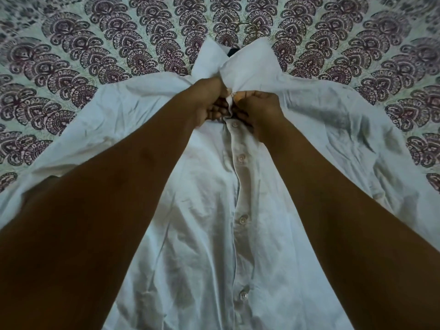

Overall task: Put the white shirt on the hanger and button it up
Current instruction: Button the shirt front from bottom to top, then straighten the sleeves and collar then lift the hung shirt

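White shirt (202, 210) is on the hanger (246, 26); 4 buttons below my hands are fastened. My left hand (209, 101) and right hand (259, 110) pinch the placket just under the collar (250, 60), top button pending.

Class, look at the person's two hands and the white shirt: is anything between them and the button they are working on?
Nothing visible. The left hand and right hand both pinch the white shirt at its placket just below the collar.

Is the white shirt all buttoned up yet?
Not quite. The shirt's lower buttons are done up, but both hands, left hand and right hand, pinch the placket just under the collar.
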